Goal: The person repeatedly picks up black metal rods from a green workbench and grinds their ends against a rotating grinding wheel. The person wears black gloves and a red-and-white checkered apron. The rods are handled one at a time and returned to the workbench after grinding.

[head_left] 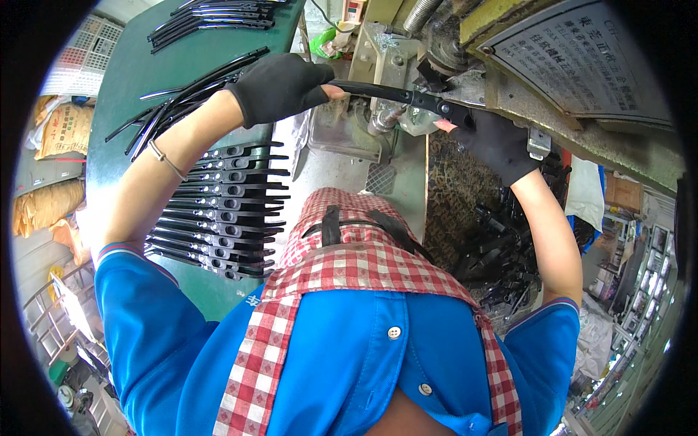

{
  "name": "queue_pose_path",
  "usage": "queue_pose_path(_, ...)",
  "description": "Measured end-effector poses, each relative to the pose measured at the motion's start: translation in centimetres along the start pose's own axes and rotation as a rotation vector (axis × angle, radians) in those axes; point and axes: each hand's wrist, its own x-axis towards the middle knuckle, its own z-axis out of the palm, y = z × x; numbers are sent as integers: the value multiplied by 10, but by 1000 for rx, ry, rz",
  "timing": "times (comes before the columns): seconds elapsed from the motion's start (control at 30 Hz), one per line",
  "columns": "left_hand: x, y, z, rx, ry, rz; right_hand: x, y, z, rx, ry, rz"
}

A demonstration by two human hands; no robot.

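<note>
Both my hands wear black gloves with some fingertips bare. A long, slightly curved black wiper arm stretches between them in front of the machine. My left hand is closed around its left end, thumb beneath. My right hand grips the wider right end, which has round holes; most of those fingers are hidden under the machine's edge. The wiper arm's middle passes by the machine's metal tooling, and I cannot tell whether it touches.
A green table on my left carries a neat row of wiper arms and looser piles farther back. The machine's body with a metal plate overhangs at right. More black parts lie in a box beside my right forearm.
</note>
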Motion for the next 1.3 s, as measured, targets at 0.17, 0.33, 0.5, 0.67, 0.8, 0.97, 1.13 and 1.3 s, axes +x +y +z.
queue_pose_path(0.17,-7,-5,11,283,105,33,12,-18,-14,64,-393,138)
queue_pose_path(0.33,-2,-9,20,240,86,43,1,-14,5,-135,-257,116)
queue_pose_path(0.5,-1,-5,1,251,153,46,-5,-15,-7,-19,-77,120)
queue_pose_path(0.67,7,-10,1,223,153,72,0,-12,-9,-63,-159,158)
queue_pose_path(0.8,8,-9,-2,237,105,61,2,-14,-8,-26,-158,84)
queue_pose_path(0.97,22,-25,-1,154,29,152,7,8,14,57,-241,98)
queue_pose_path(1.13,24,-20,7,276,166,170,-3,12,26,9,-102,130)
queue_pose_path(1.3,26,-18,22,290,181,107,5,-12,14,-96,-212,254)
